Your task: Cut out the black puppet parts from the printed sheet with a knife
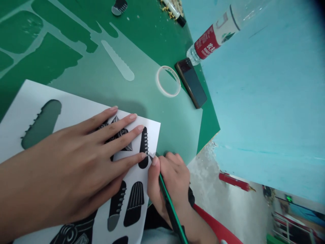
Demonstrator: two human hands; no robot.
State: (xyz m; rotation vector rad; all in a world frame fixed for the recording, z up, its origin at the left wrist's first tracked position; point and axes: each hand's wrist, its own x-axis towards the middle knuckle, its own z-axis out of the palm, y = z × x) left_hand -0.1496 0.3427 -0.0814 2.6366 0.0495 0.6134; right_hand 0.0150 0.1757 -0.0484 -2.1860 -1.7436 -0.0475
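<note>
A white paper sheet (76, 96) printed with black shapes lies on the table, with a shoe-like hole cut through its left part. My left hand (93, 162) lies flat across the sheet with its fingers apart, holding nothing. Its little finger reaches a long black printed shape (144, 142) near the sheet's right edge. In my right hand (172, 176) is a craft knife (169, 200) with a green and black handle. The knife's pointed tip touches the right side of that long shape, close to my left little fingertip. More black printed shapes (134, 203) show below my left hand.
A translucent sheet (142, 88) with cut-outs covers part of the green table (144, 27). Beyond the paper are a tape roll (158, 81), a phone (192, 83), a bottle (207, 42), a marker (174, 12) and a small cut-out piece (119, 7). A blue wall (259, 95) stands at the right.
</note>
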